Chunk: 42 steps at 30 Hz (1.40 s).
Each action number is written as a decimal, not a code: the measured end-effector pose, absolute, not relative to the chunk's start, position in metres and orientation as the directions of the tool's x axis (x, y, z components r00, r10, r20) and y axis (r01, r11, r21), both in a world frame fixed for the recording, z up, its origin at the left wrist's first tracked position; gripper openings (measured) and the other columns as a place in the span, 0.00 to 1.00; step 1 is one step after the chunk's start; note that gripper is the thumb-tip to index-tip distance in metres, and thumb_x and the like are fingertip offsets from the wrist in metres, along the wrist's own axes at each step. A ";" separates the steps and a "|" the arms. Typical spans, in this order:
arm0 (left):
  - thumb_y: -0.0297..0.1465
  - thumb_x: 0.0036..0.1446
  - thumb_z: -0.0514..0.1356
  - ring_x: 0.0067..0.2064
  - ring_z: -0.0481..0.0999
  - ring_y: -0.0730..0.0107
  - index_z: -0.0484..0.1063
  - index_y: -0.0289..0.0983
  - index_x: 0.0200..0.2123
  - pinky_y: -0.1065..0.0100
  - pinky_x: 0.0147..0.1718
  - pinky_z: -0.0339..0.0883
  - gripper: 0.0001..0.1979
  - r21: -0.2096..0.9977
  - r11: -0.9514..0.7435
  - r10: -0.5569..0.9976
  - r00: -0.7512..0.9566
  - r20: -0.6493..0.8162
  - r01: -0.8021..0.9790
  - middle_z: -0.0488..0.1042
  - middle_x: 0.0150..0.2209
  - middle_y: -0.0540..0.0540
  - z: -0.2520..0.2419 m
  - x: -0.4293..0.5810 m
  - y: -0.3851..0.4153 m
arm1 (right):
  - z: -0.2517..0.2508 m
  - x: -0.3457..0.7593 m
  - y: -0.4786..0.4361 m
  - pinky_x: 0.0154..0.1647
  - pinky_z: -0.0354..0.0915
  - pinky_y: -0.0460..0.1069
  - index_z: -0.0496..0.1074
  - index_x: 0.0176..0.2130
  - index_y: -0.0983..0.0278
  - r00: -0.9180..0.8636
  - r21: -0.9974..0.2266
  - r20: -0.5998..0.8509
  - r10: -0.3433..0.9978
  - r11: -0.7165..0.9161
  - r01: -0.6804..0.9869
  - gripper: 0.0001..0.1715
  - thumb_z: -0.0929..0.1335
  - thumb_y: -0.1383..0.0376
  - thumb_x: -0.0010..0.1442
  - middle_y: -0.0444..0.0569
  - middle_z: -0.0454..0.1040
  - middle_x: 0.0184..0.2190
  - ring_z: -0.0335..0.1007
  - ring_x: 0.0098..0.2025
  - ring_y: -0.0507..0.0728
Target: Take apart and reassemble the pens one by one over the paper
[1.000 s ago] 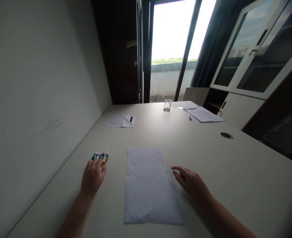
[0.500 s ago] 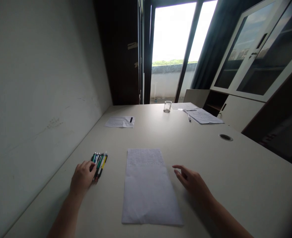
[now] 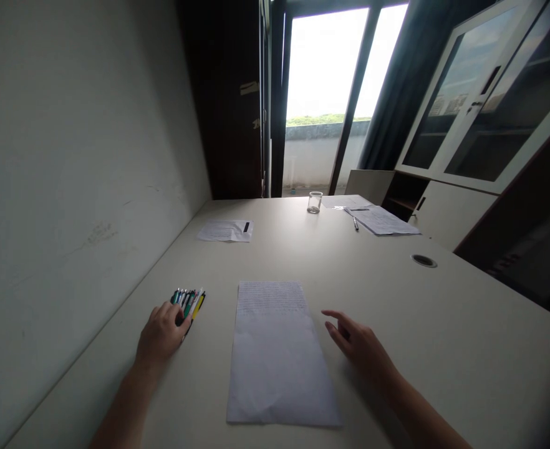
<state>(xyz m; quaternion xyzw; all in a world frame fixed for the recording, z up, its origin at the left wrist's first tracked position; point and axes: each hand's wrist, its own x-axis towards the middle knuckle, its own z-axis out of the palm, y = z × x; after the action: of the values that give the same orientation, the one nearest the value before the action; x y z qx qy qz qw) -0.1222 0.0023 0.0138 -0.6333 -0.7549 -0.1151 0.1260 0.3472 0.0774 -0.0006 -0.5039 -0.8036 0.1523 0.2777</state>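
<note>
A white sheet of paper (image 3: 279,355) lies lengthwise on the pale desk (image 3: 396,299) in front of me, with fine print on its far part. To its left lies a bundle of several coloured pens (image 3: 191,300). My left hand (image 3: 161,333) is on the desk with its fingers curled over the near ends of those pens. My right hand (image 3: 361,346) rests just right of the sheet, fingers loosely stretched and apart, index pointing toward the paper's edge, holding nothing.
A wall runs along the desk's left side. Farther off lie a folded paper with a black clip (image 3: 226,230), a glass jar (image 3: 315,202), more papers (image 3: 380,220) with a pen (image 3: 355,223), and a cable hole (image 3: 424,260). A cabinet stands at the right.
My left hand drew back off the pens toward me, then moved forward again onto their near ends. My right hand has hardly shifted beside the sheet.
</note>
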 end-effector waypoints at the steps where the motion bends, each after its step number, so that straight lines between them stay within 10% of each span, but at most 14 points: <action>1: 0.40 0.62 0.54 0.40 0.71 0.55 0.68 0.39 0.31 0.60 0.44 0.64 0.12 0.007 0.171 0.930 -0.164 0.328 0.985 0.74 0.36 0.42 0.014 -0.120 0.002 | 0.000 0.347 0.077 0.26 0.60 0.46 0.73 0.53 0.63 -0.344 -0.527 0.289 0.893 0.448 0.722 0.25 0.59 0.51 0.69 0.40 0.66 0.19 0.64 0.20 0.52; 28: 0.39 0.64 0.53 0.38 0.75 0.58 0.66 0.40 0.29 0.65 0.34 0.64 0.13 0.030 0.213 0.960 -0.215 0.181 0.977 0.75 0.32 0.45 0.017 -0.103 0.000 | 0.003 0.341 0.075 0.27 0.61 0.46 0.73 0.54 0.64 -0.454 -0.547 0.205 0.867 0.486 0.682 0.23 0.59 0.57 0.68 0.43 0.70 0.23 0.65 0.23 0.53; 42: 0.43 0.57 0.57 0.27 0.69 0.63 0.64 0.40 0.21 0.67 0.29 0.57 0.17 0.439 0.211 0.908 -0.342 0.243 0.873 0.69 0.23 0.48 0.021 -0.105 0.002 | 0.004 0.339 0.073 0.29 0.62 0.46 0.72 0.56 0.63 -0.472 -0.558 0.210 0.856 0.501 0.661 0.23 0.60 0.60 0.67 0.42 0.69 0.23 0.65 0.24 0.53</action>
<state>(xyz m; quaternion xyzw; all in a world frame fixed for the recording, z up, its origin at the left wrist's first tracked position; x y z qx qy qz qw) -0.1051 0.0018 0.0214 -0.5726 -0.7776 -0.2578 -0.0337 0.3389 0.0729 0.0039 -0.4553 -0.8331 0.2050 0.2381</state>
